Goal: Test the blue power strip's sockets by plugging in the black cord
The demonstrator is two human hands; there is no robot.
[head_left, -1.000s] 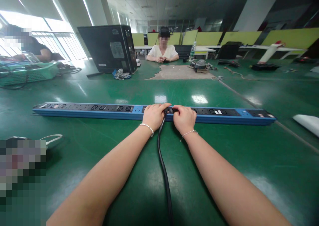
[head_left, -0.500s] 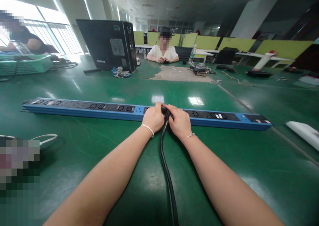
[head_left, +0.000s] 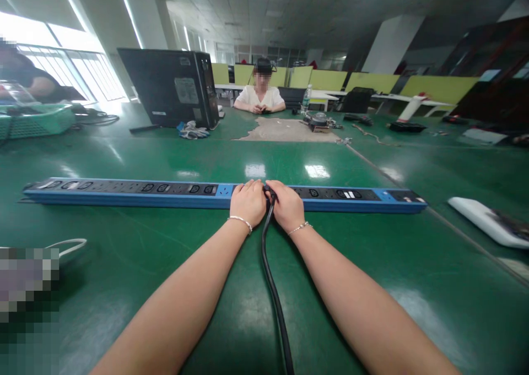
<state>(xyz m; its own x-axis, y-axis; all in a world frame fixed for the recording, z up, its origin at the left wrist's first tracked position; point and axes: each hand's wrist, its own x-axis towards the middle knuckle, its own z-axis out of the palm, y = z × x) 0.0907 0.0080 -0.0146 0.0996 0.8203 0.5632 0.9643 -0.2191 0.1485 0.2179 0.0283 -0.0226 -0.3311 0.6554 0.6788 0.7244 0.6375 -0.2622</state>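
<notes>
A long blue power strip [head_left: 119,200] with black sockets along its top lies across the green table. My left hand [head_left: 249,203] is closed over the strip near its middle, fingers draped across the top face. Right beside it, my right hand [head_left: 288,204] grips a black plug [head_left: 269,193] at the strip's sockets. How deep the plug sits is hidden by my fingers. From the plug a thick black power cord [head_left: 269,276] runs down between my forearms toward me and leaves the view at the bottom.
A black computer case [head_left: 169,88] stands at the back left, with gloves [head_left: 193,130] in front of it. A green basket [head_left: 41,120] is at far left. A white object [head_left: 483,218] lies at right. A person [head_left: 260,94] sits across the table.
My left hand has shifted from the plug to lie flatter over the strip, while my right hand keeps hold of the plug. The whole view has shifted slightly.
</notes>
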